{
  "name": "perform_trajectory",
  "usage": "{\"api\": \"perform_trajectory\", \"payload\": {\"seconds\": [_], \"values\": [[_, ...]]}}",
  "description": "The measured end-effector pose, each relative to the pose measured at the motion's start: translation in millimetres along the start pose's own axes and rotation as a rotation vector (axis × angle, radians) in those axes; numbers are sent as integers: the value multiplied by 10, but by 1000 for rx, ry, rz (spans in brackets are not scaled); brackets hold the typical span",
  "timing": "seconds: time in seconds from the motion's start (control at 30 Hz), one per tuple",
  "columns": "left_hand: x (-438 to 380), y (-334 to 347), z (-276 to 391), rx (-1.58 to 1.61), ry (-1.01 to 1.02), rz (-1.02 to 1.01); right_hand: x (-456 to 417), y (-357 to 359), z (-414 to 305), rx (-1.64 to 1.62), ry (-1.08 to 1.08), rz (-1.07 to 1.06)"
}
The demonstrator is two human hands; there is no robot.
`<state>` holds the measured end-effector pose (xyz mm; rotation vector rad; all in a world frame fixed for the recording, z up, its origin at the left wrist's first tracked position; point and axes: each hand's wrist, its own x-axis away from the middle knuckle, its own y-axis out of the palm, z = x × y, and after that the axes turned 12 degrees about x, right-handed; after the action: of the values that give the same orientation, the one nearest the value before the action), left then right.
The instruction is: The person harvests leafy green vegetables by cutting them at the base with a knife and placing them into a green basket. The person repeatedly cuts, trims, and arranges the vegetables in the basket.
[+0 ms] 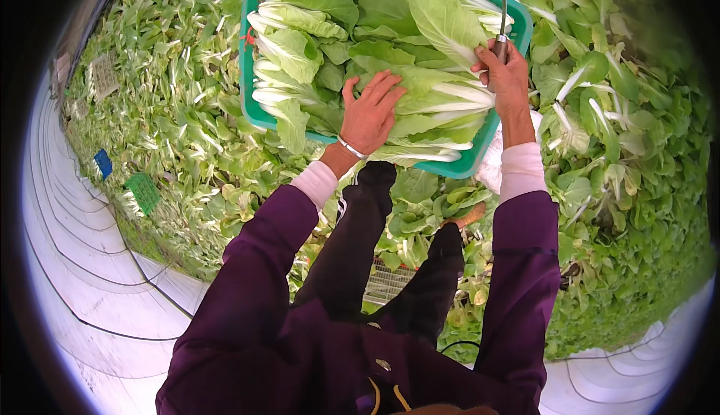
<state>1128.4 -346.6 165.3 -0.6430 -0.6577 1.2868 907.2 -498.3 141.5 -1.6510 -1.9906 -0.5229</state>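
Observation:
A green plastic crate in front of me is heaped with leafy greens, their white stalks mostly facing its left and right sides. My left hand lies palm down on the leaves near the crate's front side, fingers spread. Over the crate's right side, my right hand grips the handle of a knife, its thin, curved metal blade pointing away from me. The thumb and fingers of that hand are also at the stalk end of a large leaf on top of the heap; whether they pinch it is unclear.
Cut leaves litter the ground on the left; standing plants grow thickly on the right. A pale crate is partly visible between my legs. Further left are a green crate and a blue crate. White sheeting borders the bed.

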Motion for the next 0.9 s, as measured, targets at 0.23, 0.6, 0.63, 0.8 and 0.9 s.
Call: {"api": "perform_trajectory", "payload": {"seconds": [0.23, 0.6, 0.63, 0.8, 0.9], "values": [[-8, -141, 94, 164, -35, 108, 160, 4, -76, -85, -4, 117], [-1294, -167, 354, -290, 214, 56, 1630, -2, 680, -238, 175, 404], [-1262, -127, 339, -349, 148, -46, 1805, -5, 789, -239, 209, 420], [-574, 356, 23, -380, -99, -251, 2618, -14, 1257, -338, 393, 477], [-512, 676, -315, -376, -78, -237, 2818, -102, 1339, -395, 413, 534]]}}
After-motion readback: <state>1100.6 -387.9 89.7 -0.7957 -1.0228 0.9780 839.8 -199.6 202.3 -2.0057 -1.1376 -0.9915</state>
